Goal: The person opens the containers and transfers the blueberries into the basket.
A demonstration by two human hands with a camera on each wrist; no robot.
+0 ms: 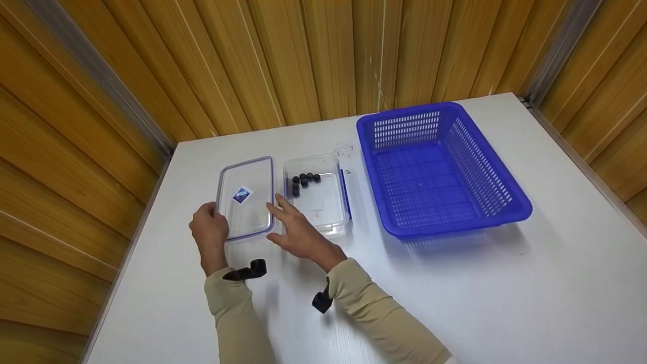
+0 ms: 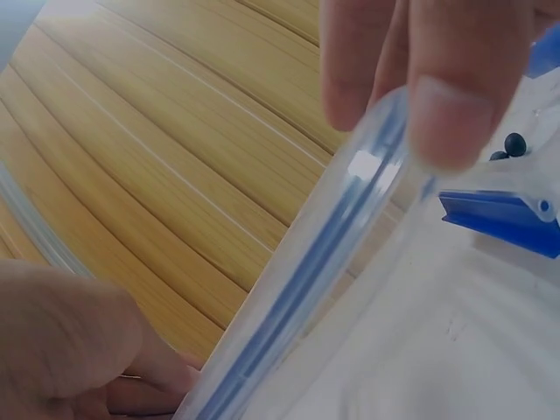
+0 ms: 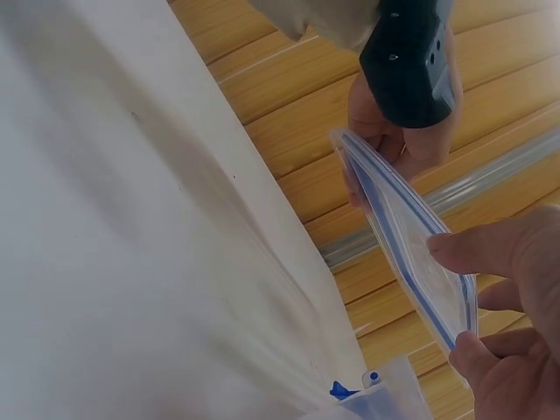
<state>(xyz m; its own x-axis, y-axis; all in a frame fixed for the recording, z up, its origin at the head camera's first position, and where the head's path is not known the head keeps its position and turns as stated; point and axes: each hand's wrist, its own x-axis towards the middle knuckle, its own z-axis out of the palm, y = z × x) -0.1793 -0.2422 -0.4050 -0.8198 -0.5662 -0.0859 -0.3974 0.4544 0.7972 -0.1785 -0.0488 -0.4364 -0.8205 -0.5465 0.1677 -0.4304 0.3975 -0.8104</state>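
A clear rectangular lid (image 1: 252, 174) with a blue seal and a diamond-shaped label is held up, tilted, over the table. My left hand (image 1: 210, 230) grips its near left edge, fingers partly hidden behind it. At the right edge, my right hand (image 1: 298, 230) pinches the lid between thumb and fingers, as the right wrist view shows at the lid's rim (image 3: 407, 262). Just right of the lid stands a clear plastic box (image 1: 328, 202), uncovered. Several small dark round balls (image 1: 304, 179) lie toward its far left part.
A large blue slotted basket (image 1: 389, 222) stands on the white table (image 1: 485, 298), right of the box. A blue clasp (image 1: 345, 194) hangs along the box's right side. Wood-patterned walls (image 1: 323, 60) border the table at the back and sides.
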